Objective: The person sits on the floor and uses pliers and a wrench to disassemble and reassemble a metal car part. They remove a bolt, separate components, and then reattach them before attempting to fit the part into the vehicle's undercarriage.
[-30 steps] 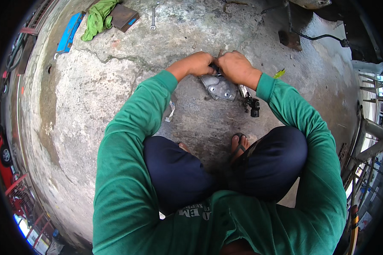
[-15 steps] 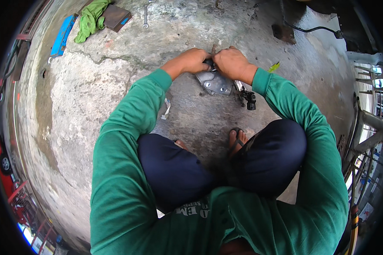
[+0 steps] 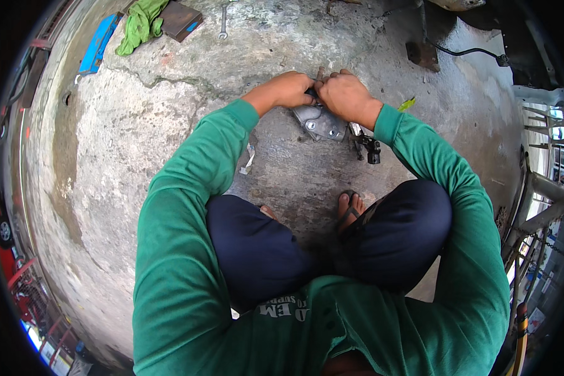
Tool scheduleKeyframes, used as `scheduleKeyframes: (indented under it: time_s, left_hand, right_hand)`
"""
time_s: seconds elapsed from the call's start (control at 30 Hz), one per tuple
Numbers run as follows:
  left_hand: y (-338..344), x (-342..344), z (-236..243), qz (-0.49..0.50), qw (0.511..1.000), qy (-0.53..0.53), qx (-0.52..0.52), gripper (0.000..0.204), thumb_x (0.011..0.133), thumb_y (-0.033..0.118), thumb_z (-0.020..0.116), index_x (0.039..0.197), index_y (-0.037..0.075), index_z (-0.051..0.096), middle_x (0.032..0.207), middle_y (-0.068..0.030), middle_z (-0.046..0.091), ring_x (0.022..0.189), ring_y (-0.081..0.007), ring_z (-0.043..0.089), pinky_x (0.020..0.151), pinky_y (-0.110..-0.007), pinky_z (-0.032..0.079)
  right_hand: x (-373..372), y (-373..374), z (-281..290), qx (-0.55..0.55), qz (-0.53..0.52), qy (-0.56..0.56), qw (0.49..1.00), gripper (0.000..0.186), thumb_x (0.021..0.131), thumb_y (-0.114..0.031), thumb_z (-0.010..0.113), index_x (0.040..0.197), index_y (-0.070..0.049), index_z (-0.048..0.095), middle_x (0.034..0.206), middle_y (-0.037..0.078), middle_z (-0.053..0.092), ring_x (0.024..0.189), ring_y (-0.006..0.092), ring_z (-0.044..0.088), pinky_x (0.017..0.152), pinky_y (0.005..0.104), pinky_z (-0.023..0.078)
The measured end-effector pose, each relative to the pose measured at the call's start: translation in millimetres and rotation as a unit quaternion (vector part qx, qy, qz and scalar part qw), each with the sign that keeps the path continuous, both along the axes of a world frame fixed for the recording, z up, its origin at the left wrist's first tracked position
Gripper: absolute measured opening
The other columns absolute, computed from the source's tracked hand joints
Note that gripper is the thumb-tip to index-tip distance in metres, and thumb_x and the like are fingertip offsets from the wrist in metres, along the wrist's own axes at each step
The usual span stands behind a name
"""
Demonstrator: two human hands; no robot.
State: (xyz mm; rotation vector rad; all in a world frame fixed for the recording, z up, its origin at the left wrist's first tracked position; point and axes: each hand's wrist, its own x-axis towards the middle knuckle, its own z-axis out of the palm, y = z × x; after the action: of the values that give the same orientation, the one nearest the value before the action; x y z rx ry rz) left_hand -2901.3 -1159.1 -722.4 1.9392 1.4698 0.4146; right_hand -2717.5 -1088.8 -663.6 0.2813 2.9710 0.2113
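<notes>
Head view: grey metal part on the concrete floor, well in from its left edge. The left hand's grip holds its far end; the right hand curls there, its hold hidden, so I cannot tell.

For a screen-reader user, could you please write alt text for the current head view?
A person's bare left hand and bare right hand converge at a grey metal part above a grey concrete floor. Beyond lie a crumpled green cloth and a silver metal wrench.
</notes>
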Motion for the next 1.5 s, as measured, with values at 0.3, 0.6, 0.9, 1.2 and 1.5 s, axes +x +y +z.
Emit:
scheduleKeyframes:
  time_s: [0.3,0.6,0.9,1.2,1.5]
  left_hand:
    - [1.6,0.5,2.4,0.000,1.000,0.004,-0.009,0.039,0.081,0.023,0.071,0.115,0.005,0.071,0.099,-0.0231,0.073,0.094,-0.0423,0.069,0.085,-0.048,0.054]
    - [-4.2,4.7,-3.4,0.038,0.999,0.019,0.010,0.040,0.083,0.030,0.073,0.117,0.009,0.071,0.103,-0.0206,0.073,0.097,-0.0419,0.069,0.089,-0.049,0.055]
    - [-22.6,21.3,10.0,0.106,0.994,0.003,0.007,0.041,0.087,0.028,0.071,0.122,0.007,0.069,0.104,-0.0224,0.073,0.098,-0.0422,0.069,0.090,-0.048,0.054]
    - [-22.4,28.5,11.8,0.138,0.990,0.029,-0.010,0.041,0.087,0.029,0.071,0.121,0.007,0.070,0.104,-0.0214,0.073,0.099,-0.0416,0.069,0.089,-0.049,0.055]
    - [-25.9,34.2,17.3,0.152,0.986,0.055,-0.030,0.043,0.086,0.029,0.071,0.122,0.005,0.069,0.101,-0.0233,0.073,0.096,-0.0425,0.069,0.089,-0.050,0.055]
  right_hand:
    - [-2.5,-5.4,8.5,0.016,0.010,-0.056,0.998,0.017,0.086,-0.018,0.059,0.089,-0.009,0.073,0.082,0.010,0.075,0.082,0.0266,0.073,0.084,0.0419,0.052]
    - [-1.2,-6.1,3.4,0.025,-0.011,-0.032,0.999,0.018,0.086,-0.019,0.061,0.090,-0.008,0.075,0.086,0.012,0.075,0.085,0.0273,0.073,0.085,0.0419,0.052]
    - [-3.9,-8.3,21.1,-0.045,-0.040,-0.113,0.992,0.019,0.087,-0.019,0.062,0.091,-0.008,0.077,0.098,0.012,0.076,0.093,0.0287,0.073,0.087,0.0422,0.051]
    - [13.5,-5.4,-1.4,-0.010,-0.022,-0.011,1.000,0.023,0.087,-0.019,0.062,0.100,-0.005,0.075,0.100,0.011,0.075,0.100,0.0266,0.069,0.089,0.0418,0.049]
    - [15.8,-6.8,-8.3,0.026,-0.004,0.087,0.996,0.021,0.085,-0.019,0.062,0.098,-0.007,0.074,0.100,0.008,0.070,0.105,0.0252,0.063,0.090,0.0390,0.045]
